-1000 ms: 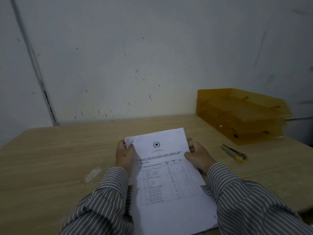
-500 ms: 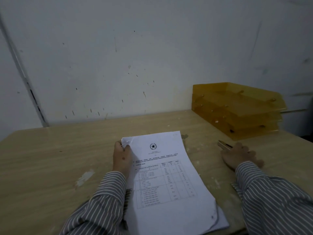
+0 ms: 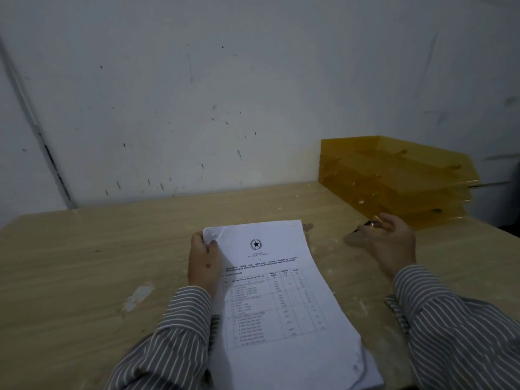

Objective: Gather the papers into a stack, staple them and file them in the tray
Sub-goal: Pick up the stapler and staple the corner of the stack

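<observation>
A stack of white printed papers lies on the wooden table in front of me, with a star emblem and a table on the top sheet. My left hand pinches the stack's upper left corner. To the right of the papers, my right hand is closed around the small stapler, of which only a dark and metallic end shows past the fingers. The amber, see-through stacked filing tray stands at the back right against the wall, just beyond my right hand.
The wooden table has a pale scuff left of my left arm. A marked white wall rises right behind the table. Striped sleeves cover both forearms.
My right hand let go of the papers' right edge, moved right to the stapler and has lifted it off the table. My left hand stays on the corner.
</observation>
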